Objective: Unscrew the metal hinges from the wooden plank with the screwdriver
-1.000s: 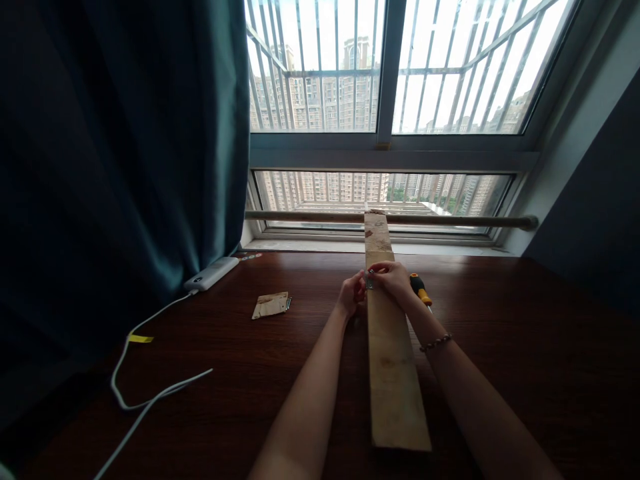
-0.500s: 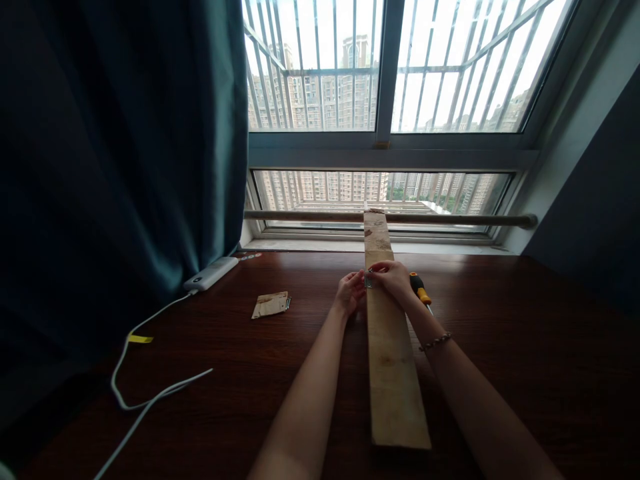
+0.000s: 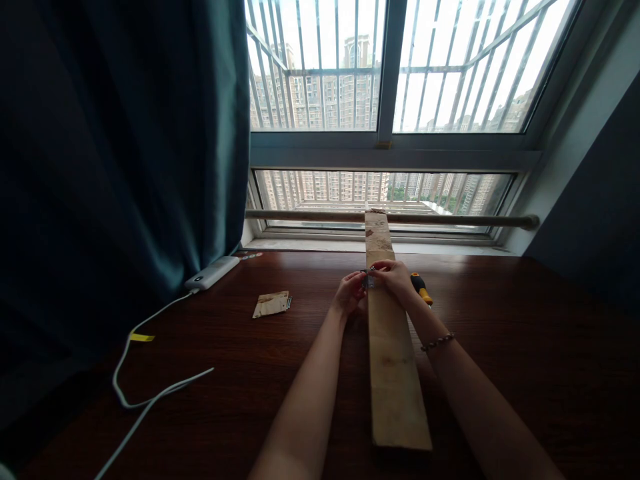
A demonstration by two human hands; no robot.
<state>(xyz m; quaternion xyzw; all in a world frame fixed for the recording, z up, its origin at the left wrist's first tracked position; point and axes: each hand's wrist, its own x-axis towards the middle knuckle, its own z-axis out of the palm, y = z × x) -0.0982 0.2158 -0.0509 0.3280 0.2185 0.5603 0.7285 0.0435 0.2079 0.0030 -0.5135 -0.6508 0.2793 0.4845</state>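
A long pale wooden plank (image 3: 393, 360) lies on the dark wooden table (image 3: 500, 347), running from the near edge to the window rail. My left hand (image 3: 350, 292) is curled at the plank's left edge. My right hand (image 3: 397, 280) rests on top of the plank, fingers pinched. Between the two sets of fingertips sits a small shiny metal piece (image 3: 369, 278) at the plank's left edge. A screwdriver with a yellow and black handle (image 3: 421, 289) lies on the table just right of my right hand.
A small paper packet with metal bits (image 3: 271, 304) lies left of the plank. A white power bank (image 3: 211, 273) with a white cable (image 3: 150, 393) sits by the dark curtain (image 3: 115, 153). A metal rail (image 3: 450, 219) crosses the window.
My left hand has shifted slightly toward the plank and the metal piece is raised a little at the plank's edge. Otherwise nothing has moved.
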